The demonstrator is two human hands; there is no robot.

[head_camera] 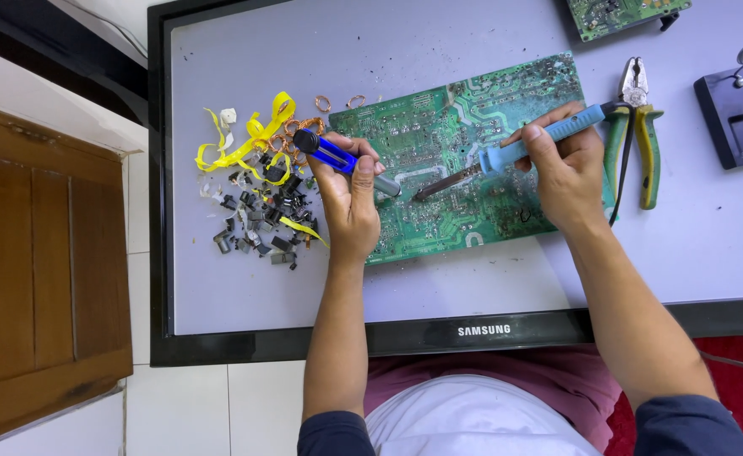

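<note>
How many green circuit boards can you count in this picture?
2: one large circuit board under both hands at the centre, and another circuit board at the top edge, partly cut off. None seems hidden.

The person is wearing dark navy sleeves (692, 422) pushed up near the elbows, leaving both forearms bare. A white shirt (473, 418) is showing at the torso, with pink cloth (574, 380) lying around it.
</note>
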